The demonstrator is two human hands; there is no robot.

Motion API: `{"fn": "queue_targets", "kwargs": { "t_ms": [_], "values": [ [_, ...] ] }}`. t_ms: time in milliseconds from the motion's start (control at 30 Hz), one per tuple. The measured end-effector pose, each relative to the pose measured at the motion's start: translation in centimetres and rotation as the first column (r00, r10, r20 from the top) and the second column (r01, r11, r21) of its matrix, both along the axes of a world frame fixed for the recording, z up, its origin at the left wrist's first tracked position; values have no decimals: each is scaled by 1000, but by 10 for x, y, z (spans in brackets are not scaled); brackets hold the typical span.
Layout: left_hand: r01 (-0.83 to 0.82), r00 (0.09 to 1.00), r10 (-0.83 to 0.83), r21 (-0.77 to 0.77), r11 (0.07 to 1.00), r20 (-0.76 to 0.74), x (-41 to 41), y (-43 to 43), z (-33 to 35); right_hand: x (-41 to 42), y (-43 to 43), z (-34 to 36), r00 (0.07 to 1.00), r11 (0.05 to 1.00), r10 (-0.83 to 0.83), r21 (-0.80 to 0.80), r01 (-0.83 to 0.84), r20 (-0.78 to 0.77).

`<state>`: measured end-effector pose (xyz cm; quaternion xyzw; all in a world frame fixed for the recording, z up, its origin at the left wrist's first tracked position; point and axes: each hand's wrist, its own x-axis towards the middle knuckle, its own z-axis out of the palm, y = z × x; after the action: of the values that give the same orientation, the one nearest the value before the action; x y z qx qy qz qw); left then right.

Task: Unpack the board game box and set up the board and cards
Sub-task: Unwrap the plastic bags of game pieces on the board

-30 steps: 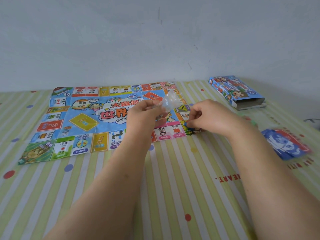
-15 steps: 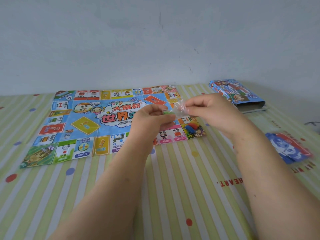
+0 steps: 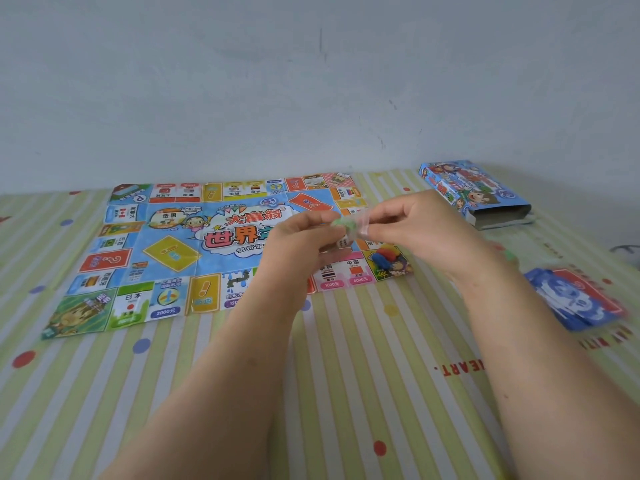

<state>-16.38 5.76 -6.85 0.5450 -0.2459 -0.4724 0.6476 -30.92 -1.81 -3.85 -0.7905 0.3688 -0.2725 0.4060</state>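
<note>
Item: small clear bag (image 3: 349, 226) of game bits, held in the air over the right part of the board (image 3: 173, 251), between both hands. Left hand (image 3: 298, 237): fingers curled, pinching the bag's left end. Right hand (image 3: 415, 226): thumb and fingertips pinching its right end; the other fingers are bent. Contents: something green and what looks like a die (image 3: 344, 241); the rest is too blurred to tell. Risks, as a judgement: if the film gives way suddenly under the pull, the contents could scatter over the board or roll off onto the striped cloth (image 3: 346, 375). A falling bit could also knock the coloured pieces (image 3: 384, 254) resting on the board's near right corner. The board is thin creased paper, so a forearm dragged across it could shift or crumple it. Orientation: the bag's long axis runs left to right between the hands. The board lies flat, its long axis left to right along the wall, its title reading upright to the person. The box (image 3: 474, 192) lies flat, well apart at far right, its long axis running away from the person and its open end facing near. The cards (image 3: 581, 299) sit near the right forearm, blurred.
</note>
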Motion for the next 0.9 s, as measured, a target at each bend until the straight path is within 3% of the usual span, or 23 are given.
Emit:
{"fn": "queue_targets", "kwargs": {
  "t_ms": [200,400,567,733,900],
  "values": [
    [30,998,-33,-50,998,-56,2,2,0,2,5,1,997,1000,23,5,-23,68],
    [-17,998,15,30,999,61,-2,2,2,2,2,3,994,997,-71,30,69,81],
    [-52,997,48,75,996,65,-4,0,2,5,2,-1,981,984,-167,-49,172,94],
    [-128,976,110,85,988,188,-2,1,2,3,3,2,976,979,-175,-85,186,130],
    [-352,919,333,59,934,209,4,0,-1,1,-3,-1,969,926,-216,-341,164,-121]
  ]
}}
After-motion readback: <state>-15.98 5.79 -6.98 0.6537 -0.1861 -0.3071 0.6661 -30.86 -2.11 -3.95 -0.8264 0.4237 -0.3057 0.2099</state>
